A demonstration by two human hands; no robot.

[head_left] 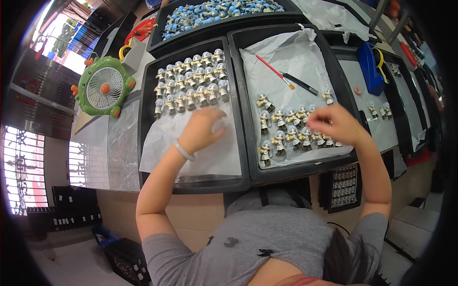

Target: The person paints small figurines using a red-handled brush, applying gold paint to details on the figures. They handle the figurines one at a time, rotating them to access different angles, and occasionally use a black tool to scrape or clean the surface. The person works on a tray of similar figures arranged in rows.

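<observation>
My left grip (201, 127) gapes, my right grip (338, 124) I can't tell — knuckles brushing low might knock small, pale-blue-haired, cream-clothed figurines (278, 139) askew.

A grey top (291, 231) is worn, its short sleeves (164, 255) cut above the elbows. Its front is decorated with small dark bows (265, 252). The left hand's (204, 129) wrist is encircled by a pale band (184, 150).
</observation>
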